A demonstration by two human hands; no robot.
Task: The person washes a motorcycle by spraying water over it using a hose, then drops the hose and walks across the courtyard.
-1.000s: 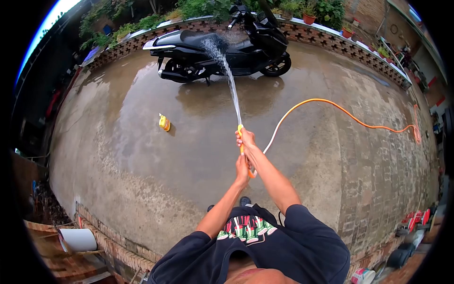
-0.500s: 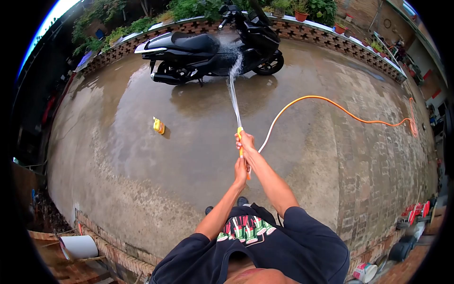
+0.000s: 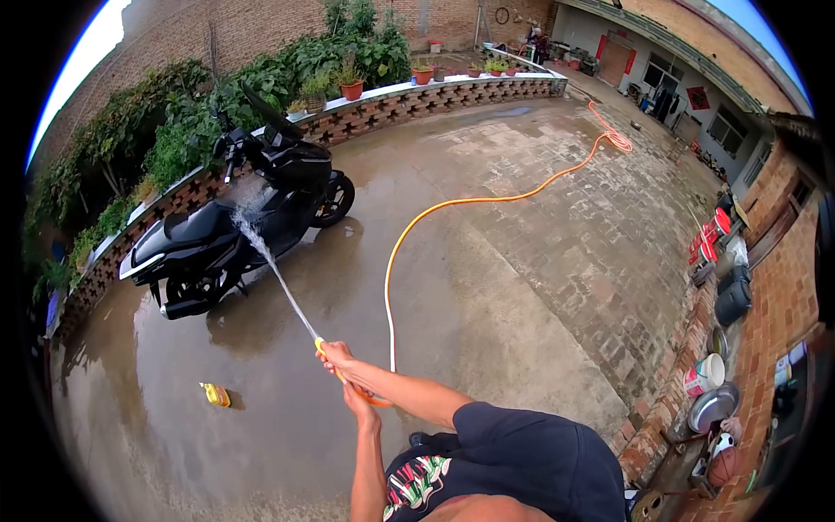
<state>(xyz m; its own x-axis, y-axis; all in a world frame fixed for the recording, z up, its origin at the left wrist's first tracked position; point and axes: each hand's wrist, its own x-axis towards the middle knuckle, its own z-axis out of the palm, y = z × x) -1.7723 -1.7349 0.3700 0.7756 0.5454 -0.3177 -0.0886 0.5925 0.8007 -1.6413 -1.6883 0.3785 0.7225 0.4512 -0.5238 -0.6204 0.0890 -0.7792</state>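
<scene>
My right hand (image 3: 337, 356) is closed around a yellow spray nozzle (image 3: 320, 344). Just behind it, my left hand (image 3: 358, 400) grips the hose end below the nozzle. A jet of water (image 3: 291, 296) leaves the nozzle and breaks on the side of a black scooter (image 3: 300, 165), near its seat and footboard. The scooter stands upright at the left. From my hands an orange and white hose (image 3: 487, 200) curves over the ground to a coil at the far right. A yellow bottle (image 3: 216, 395) stands on the wet concrete, lower left of my hands.
Behind the scooter runs a low openwork brick wall (image 3: 391, 109) with potted plants (image 3: 351, 87) on it. Along the right edge are red objects (image 3: 713, 228), a black container (image 3: 734, 294), a white bucket (image 3: 706, 374), a metal basin (image 3: 715, 407) and a ball (image 3: 723, 467).
The view has swung right, so scooter and bottle appear further left and more of the right side shows. The water's contact point has shifted from the seat toward the scooter's middle. Both hands keep their grip.
</scene>
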